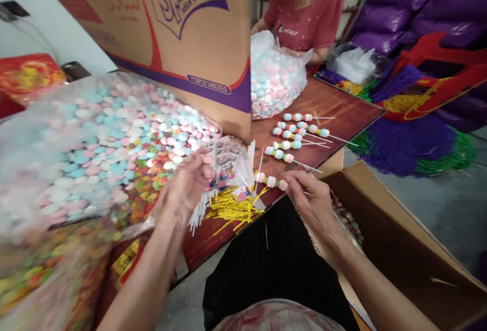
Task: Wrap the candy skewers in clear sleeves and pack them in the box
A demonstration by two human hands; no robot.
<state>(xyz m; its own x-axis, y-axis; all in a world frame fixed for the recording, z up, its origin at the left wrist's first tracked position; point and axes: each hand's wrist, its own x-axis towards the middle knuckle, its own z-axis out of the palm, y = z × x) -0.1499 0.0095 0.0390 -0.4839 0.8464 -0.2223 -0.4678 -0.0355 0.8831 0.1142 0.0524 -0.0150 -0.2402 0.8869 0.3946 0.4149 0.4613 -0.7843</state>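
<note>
My right hand [312, 196] is closed on the stick end of a candy skewer [271, 182], threaded with pink, white and green pieces and pointing left over the table edge. My left hand [186, 179] is closed, with a pink candy [207, 159] at its fingertips. Left of that hand lies a large spread of pastel candies [114, 143] in clear plastic, with colourful gummy rings [146, 189] beside it. Yellow twist ties [234, 207] and white sticks [198, 214] lie between my hands, below small printed clear bags [230, 161]. Several finished-looking candy skewers [283, 145] rest farther back on the right.
A tall cardboard box [182, 32] stands at the back of the table [335, 98]. Behind it, a person in a red shirt [308, 16] sits by a bag of pastel candies [276, 77]. An open carton [395, 219] is at my right, below table height.
</note>
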